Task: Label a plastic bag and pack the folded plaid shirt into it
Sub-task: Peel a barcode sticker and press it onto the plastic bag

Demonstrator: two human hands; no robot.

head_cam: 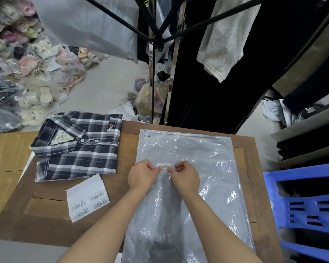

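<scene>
A grey-backed plastic zip bag (pixel 188 186) lies flat on the wooden table (pixel 46 224), zip edge at the far side. A small barcode label (pixel 163 165) sits on the bag's middle. My left hand (pixel 142 175) pinches the label's left end and my right hand (pixel 185 175) pinches its right end; both rest on the bag. The folded navy and white plaid shirt (pixel 78 147) lies collar-left on the table, to the left of the bag, untouched.
A sheet of barcode stickers (pixel 86 200) lies near the shirt's front edge. A blue plastic chair (pixel 308 207) stands at the right. Bagged goods are piled on the floor at far left. A garment rack with hanging clothes stands behind the table.
</scene>
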